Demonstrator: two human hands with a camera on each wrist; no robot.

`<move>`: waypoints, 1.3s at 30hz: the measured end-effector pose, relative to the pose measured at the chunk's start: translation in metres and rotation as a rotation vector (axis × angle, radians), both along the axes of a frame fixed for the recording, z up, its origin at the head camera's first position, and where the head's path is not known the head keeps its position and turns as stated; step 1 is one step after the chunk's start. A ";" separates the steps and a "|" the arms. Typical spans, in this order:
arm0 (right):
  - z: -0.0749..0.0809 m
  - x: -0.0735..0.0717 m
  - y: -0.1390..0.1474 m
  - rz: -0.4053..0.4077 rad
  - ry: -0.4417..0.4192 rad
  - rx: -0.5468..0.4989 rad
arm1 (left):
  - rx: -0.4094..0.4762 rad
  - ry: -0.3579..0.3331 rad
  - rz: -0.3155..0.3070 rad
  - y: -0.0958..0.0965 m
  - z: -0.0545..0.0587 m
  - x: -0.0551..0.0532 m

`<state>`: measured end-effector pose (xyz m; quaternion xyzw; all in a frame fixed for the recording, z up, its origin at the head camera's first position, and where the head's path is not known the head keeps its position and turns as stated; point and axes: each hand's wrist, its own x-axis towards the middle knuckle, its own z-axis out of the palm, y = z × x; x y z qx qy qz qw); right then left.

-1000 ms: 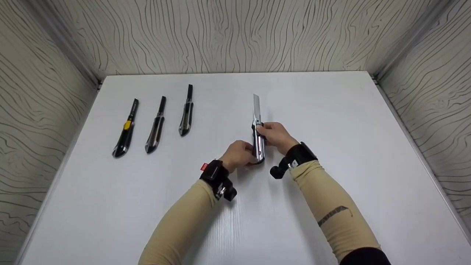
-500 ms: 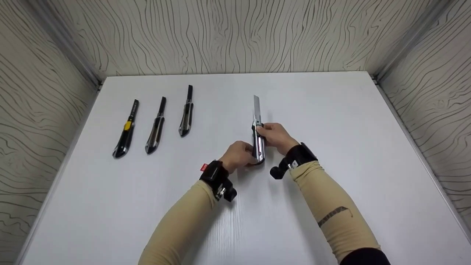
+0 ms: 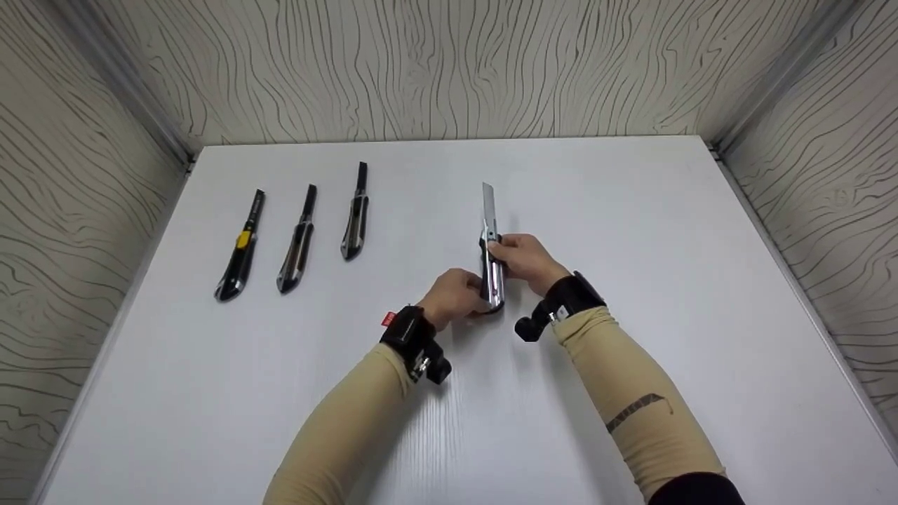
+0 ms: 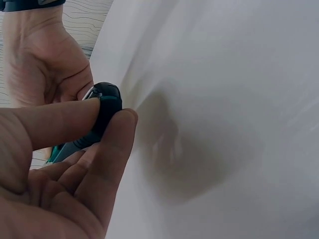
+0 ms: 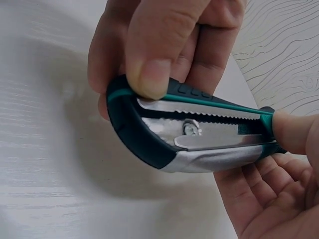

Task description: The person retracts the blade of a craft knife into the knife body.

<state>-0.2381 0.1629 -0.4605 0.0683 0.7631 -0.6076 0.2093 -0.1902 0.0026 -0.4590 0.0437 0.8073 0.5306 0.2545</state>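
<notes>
Both hands hold one utility knife [image 3: 494, 280] with its long silver blade [image 3: 489, 203] extended away from the body. My left hand [image 3: 454, 294] pinches the butt end of the handle between thumb and finger, as the left wrist view shows at the knife's dark end [image 4: 107, 107]. Farther up, my right hand [image 3: 530, 258] grips the handle, its thumb on the slider near the blade. The right wrist view shows the handle's metal channel [image 5: 214, 134], with a toothed edge, a screw and teal trim on a dark body.
Three more utility knives lie to the left on the white table [image 3: 666, 280]: one with a yellow slider [image 3: 243, 238], a middle one [image 3: 296, 252] and one farther back [image 3: 356, 224]. All have dark tips pointing away. Wood-patterned panels [image 3: 449, 70] enclose the back and sides.
</notes>
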 end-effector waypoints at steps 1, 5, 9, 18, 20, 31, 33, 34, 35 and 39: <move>0.000 0.000 0.000 0.001 0.002 -0.006 | 0.002 0.000 0.001 0.000 0.000 0.000; -0.001 0.000 0.001 0.000 0.003 -0.013 | 0.010 0.007 -0.005 0.000 0.001 0.001; 0.000 0.000 0.000 -0.005 -0.011 0.008 | 0.028 0.001 -0.008 -0.001 0.003 0.001; 0.002 0.001 -0.001 0.001 -0.019 -0.009 | 0.022 0.024 -0.008 -0.001 0.002 0.002; 0.002 0.001 -0.001 0.004 -0.019 -0.010 | 0.018 0.031 -0.008 0.000 0.001 0.003; 0.003 0.002 -0.002 0.012 -0.025 0.002 | -0.020 0.029 -0.008 -0.001 0.001 0.003; 0.003 0.002 -0.002 0.017 -0.027 0.006 | -0.014 0.029 -0.001 -0.001 0.001 0.003; 0.004 0.002 -0.002 0.019 -0.028 0.009 | -0.007 0.026 0.005 -0.001 0.002 0.003; 0.004 0.002 -0.002 0.023 -0.027 0.011 | 0.002 0.022 0.011 -0.001 0.001 0.004; 0.006 0.003 -0.003 0.028 -0.027 0.016 | 0.011 0.019 0.024 -0.001 0.001 0.004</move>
